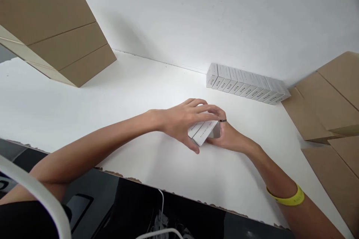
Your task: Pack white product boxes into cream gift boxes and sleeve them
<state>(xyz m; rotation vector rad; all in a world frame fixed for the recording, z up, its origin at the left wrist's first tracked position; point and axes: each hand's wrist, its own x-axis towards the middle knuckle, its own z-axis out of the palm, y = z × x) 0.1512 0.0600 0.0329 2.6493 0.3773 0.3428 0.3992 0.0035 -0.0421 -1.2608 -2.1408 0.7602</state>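
Observation:
Near the middle of the white table, two small white boxes (205, 131) with tiny print on top lie side by side between my hands. My left hand (186, 119) arches over them, its fingers curved across the far side and its thumb at the near left end. From the right, my right hand (228, 134) grips the boxes' right end, with a dark ring on one finger and the thumb low at the near side. My left fingers hide part of the boxes and some of the right fingertips.
Against the wall stands a row of several matching white boxes (246, 84). Large brown cardboard boxes stand at the left (64, 33), and more brown cardboard (316, 112) lies at the right. The white tabletop (134, 82) has a ragged front edge; a white cable (162, 201) hangs below it.

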